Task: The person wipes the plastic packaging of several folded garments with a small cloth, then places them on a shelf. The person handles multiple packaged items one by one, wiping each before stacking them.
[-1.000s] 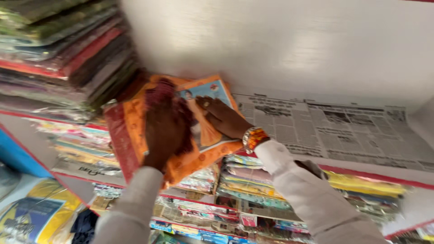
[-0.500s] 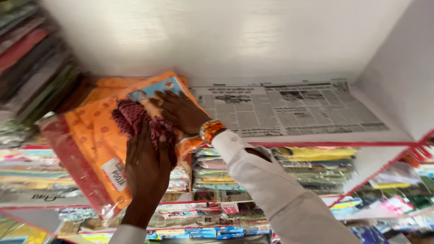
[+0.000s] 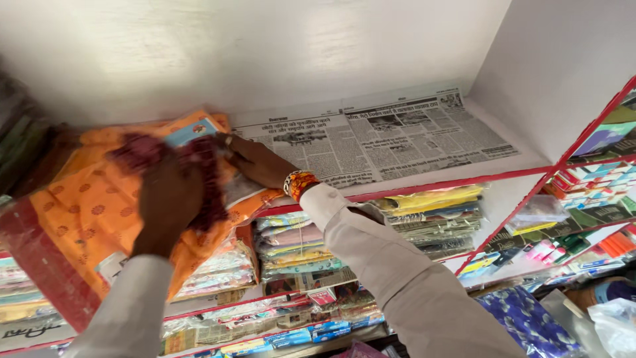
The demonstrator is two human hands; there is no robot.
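Pressing orange packet (image 3: 93,205), newspaper-lined shelf (image 3: 411,182)

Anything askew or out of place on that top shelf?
Yes: the orange packaged cloth lies crooked on the newspaper-lined shelf, its red-edged end hanging past the shelf's front edge. The left hand presses on it and the right hand rests at its corner. The stacks below sit squarely.

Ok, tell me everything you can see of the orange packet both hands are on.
The orange packet is a flat, clear-wrapped fabric pack: orange cloth with small round motifs, a dark red border along its lower left edge and a pale blue card near the top. It lies tilted on the newspaper-lined shelf, its lower end overhanging the shelf edge. The left hand presses on its middle; the right hand touches its upper right edge. A white label shows underneath.
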